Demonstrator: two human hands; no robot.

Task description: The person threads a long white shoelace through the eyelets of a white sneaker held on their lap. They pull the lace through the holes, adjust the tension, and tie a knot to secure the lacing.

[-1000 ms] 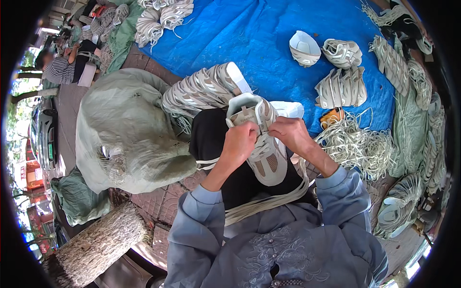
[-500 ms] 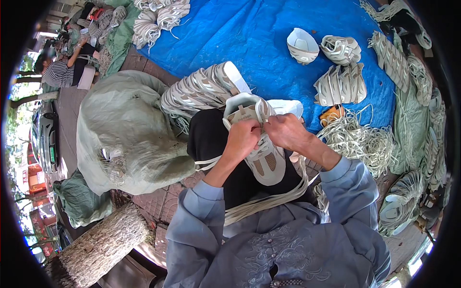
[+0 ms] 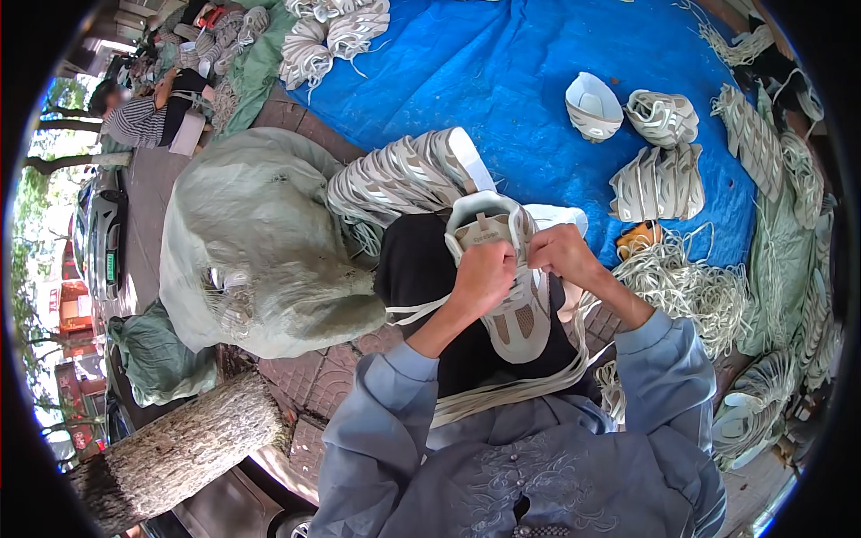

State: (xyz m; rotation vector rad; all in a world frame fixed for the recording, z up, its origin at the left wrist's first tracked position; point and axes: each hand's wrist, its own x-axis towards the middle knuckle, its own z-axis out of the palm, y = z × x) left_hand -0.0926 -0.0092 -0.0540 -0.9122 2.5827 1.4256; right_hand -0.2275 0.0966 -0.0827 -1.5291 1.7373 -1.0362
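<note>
A beige and white shoe upper [image 3: 517, 334] with a mesh toe lies over my black-covered lap, its toe toward me. My left hand [image 3: 485, 276] is closed over the lacing area by the tongue; its fingertips and anything in them are hidden. My right hand [image 3: 565, 255] pinches at the upper's right eyelet edge. Long cream shoelaces [image 3: 502, 393] run across my lap below the toe, and a few strands show beside my left wrist.
Nested shoe uppers [image 3: 404, 175] lean beside a big pale sack [image 3: 260, 238] at left. More uppers [image 3: 659, 184] sit on a blue tarp [image 3: 502, 81]. A tangled heap of laces [image 3: 686, 291] lies at right. A tree trunk [image 3: 184, 448] stands lower left; another person [image 3: 143, 121] sits far left.
The whole view has shifted, so things appear further right and lower. My right hand has drawn slightly away from my left; both stay at the upper's lacing area.
</note>
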